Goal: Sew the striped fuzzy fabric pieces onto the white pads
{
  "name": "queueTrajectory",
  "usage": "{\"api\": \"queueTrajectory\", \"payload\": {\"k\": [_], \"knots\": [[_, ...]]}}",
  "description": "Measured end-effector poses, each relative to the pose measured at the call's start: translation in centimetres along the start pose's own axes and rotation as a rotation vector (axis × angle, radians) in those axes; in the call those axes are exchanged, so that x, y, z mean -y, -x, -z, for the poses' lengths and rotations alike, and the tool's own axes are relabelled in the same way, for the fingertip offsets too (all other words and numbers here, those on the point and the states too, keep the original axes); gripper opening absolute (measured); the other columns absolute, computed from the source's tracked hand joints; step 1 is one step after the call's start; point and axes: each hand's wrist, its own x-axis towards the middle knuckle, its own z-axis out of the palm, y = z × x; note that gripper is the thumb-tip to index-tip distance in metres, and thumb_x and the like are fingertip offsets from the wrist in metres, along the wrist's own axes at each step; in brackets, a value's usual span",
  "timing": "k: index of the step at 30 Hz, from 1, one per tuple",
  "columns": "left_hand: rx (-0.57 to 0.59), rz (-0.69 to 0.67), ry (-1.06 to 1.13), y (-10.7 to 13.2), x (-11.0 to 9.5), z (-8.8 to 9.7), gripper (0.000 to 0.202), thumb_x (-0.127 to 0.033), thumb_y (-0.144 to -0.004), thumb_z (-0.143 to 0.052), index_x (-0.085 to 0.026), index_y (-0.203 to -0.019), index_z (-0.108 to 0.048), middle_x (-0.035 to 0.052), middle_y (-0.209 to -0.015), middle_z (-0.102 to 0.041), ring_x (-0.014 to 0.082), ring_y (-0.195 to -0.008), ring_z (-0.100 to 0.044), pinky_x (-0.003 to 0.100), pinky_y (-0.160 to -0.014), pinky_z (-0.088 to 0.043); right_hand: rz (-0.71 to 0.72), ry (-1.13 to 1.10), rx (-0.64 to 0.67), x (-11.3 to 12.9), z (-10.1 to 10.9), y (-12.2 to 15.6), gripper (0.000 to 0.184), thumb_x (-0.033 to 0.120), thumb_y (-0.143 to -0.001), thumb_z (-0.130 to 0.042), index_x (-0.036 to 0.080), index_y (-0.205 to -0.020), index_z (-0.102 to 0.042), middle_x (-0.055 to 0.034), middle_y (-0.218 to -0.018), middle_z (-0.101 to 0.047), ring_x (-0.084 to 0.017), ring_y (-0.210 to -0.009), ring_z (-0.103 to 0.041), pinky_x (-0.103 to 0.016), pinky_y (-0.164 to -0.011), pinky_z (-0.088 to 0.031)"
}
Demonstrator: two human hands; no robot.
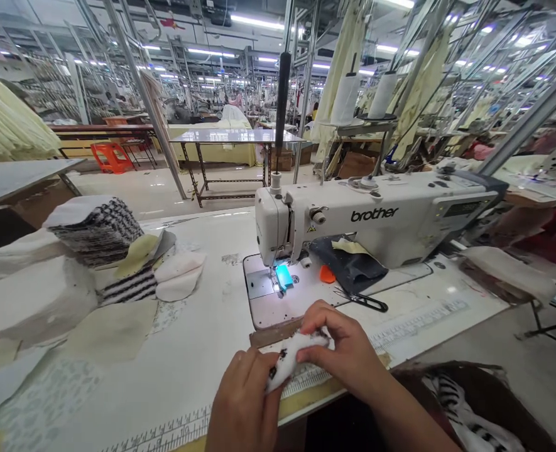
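A small folded piece of white fluffy fabric (293,355) with dark spots is held between my two hands, just over the front edge of the sewing table. My left hand (245,398) grips its lower left end, thumb and fingers closed. On the upper right end, my right hand (341,348) pinches the cloth between thumb and fingers. Behind them stands a white sewing machine (334,220), its lamp lighting the needle plate (263,301). A bright blue piece (284,276) sits beside the needle. Black thread snips (367,302) lie to the right of the plate.
Stacks of cut fabric, striped (101,232) and white (39,301), stand on the left of the table. Dark cloth (348,263) and an orange piece (327,274) lie under the machine arm. A measuring tape (164,436) runs along the front edge. Striped fabric (470,411) hangs low at right.
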Motion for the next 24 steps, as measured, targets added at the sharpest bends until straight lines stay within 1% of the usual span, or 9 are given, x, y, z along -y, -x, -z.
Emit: {"api": "queueTrajectory", "payload": {"k": [3, 6, 9, 11, 13, 17, 19, 22, 24], "knots": [[-0.031, -0.017, -0.016, -0.1, 0.0, 0.1, 0.020, -0.012, -0.086, -0.043, -0.022, -0.101, -0.051, 0.0048, -0.088, -0.054, 0.0214, -0.080, -0.050, 0.032, -0.069, -0.041, 0.019, -0.063, 0.015, 0.2, 0.3, 0.3, 0.021, 0.019, -0.072, -0.073, 0.020, -0.071, -0.052, 0.0000, -0.090, -0.055, -0.017, -0.087, -0.053, -0.028, -0.076, -0.040], [-0.051, -0.026, -0.009, -0.1, 0.1, 0.1, 0.024, -0.009, -0.085, -0.040, -0.022, -0.102, -0.051, 0.0062, -0.096, -0.054, 0.0219, -0.088, -0.050, 0.033, -0.075, -0.042, -0.064, -0.100, 0.089, 0.6, 0.4, 0.6, 0.030, 0.018, -0.069, -0.076, 0.024, -0.085, -0.052, -0.0005, -0.108, -0.056, -0.018, -0.100, -0.052, -0.029, -0.083, -0.040], [-0.041, 0.001, 0.000, 0.1, -0.1, 0.0, 0.021, -0.013, -0.087, -0.039, -0.022, -0.100, -0.053, 0.0054, -0.090, -0.057, 0.0203, -0.081, -0.053, 0.031, -0.071, -0.042, -0.174, -0.063, 0.090, 0.6, 0.4, 0.8, 0.049, 0.018, -0.061, -0.080, 0.027, -0.102, -0.055, 0.0011, -0.096, -0.059, -0.016, -0.086, -0.056, -0.026, -0.074, -0.044], [0.038, 0.086, 0.047, 0.5, -0.3, -0.2, 0.012, -0.022, -0.089, -0.042, -0.022, -0.090, -0.054, 0.0026, -0.076, -0.058, 0.0181, -0.069, -0.054, 0.027, -0.062, -0.041, -0.160, -0.082, -0.037, 0.3, 0.3, 0.6, 0.034, 0.019, -0.064, -0.077, 0.024, -0.093, -0.061, 0.0015, -0.083, -0.060, -0.014, -0.075, -0.056, -0.023, -0.066, -0.045], [0.165, 0.203, 0.146, 0.8, -0.4, -0.2, 0.015, -0.032, -0.087, -0.045, -0.022, -0.078, -0.052, -0.0007, -0.062, -0.056, 0.0156, -0.056, -0.052, 0.024, -0.052, -0.037, -0.116, -0.136, -0.181, -0.1, 0.1, 0.4, 0.021, 0.022, -0.065, -0.075, 0.021, -0.082, -0.061, 0.0012, -0.074, -0.058, -0.014, -0.068, -0.055, -0.022, -0.062, -0.045], [0.330, 0.435, 0.386, 0.8, -0.5, 0.3, 0.024, -0.040, -0.082, -0.050, -0.020, -0.069, -0.049, -0.0043, -0.054, -0.049, 0.0115, -0.048, -0.044, 0.021, -0.047, -0.031, -0.157, -0.225, -0.241, -0.5, -0.5, -0.2, 0.031, 0.027, -0.067, -0.072, 0.022, -0.095, -0.060, 0.0011, -0.075, -0.056, -0.013, -0.062, -0.053, -0.022, -0.055, -0.045], [0.322, 0.520, 0.482, 0.4, -0.6, 0.8, 0.021, -0.039, -0.078, -0.054, -0.019, -0.072, -0.053, -0.0035, -0.059, -0.052, 0.0116, -0.054, -0.046, 0.020, -0.051, -0.034, -0.175, -0.226, -0.213, -0.6, -0.8, -0.3, 0.036, 0.026, -0.070, -0.069, 0.024, -0.104, -0.058, 0.0008, -0.080, -0.055, -0.013, -0.066, -0.054, -0.022, -0.058, -0.046], [0.225, 0.578, 0.603, -0.1, -0.9, 1.4, 0.020, -0.037, -0.076, -0.058, -0.018, -0.083, -0.057, -0.0014, -0.071, -0.057, 0.0132, -0.066, -0.050, 0.019, -0.061, -0.039, -0.141, -0.167, -0.183, -0.8, -0.9, -0.2, 0.033, 0.024, -0.076, -0.064, 0.027, -0.108, -0.057, -0.0006, -0.091, -0.057, -0.014, -0.082, -0.055, -0.023, -0.071, -0.047], [0.179, 0.592, 0.646, -0.3, -1.2, 1.5, 0.024, -0.042, -0.078, -0.056, -0.018, -0.081, -0.056, -0.0018, -0.069, -0.054, 0.0127, -0.064, -0.048, 0.019, -0.058, -0.039, -0.107, -0.141, -0.196, -0.9, -1.0, 0.0, 0.031, 0.023, -0.077, -0.063, 0.028, -0.107, -0.058, -0.0006, -0.095, -0.057, -0.014, -0.087, -0.054, -0.022, -0.076, -0.046]]}}
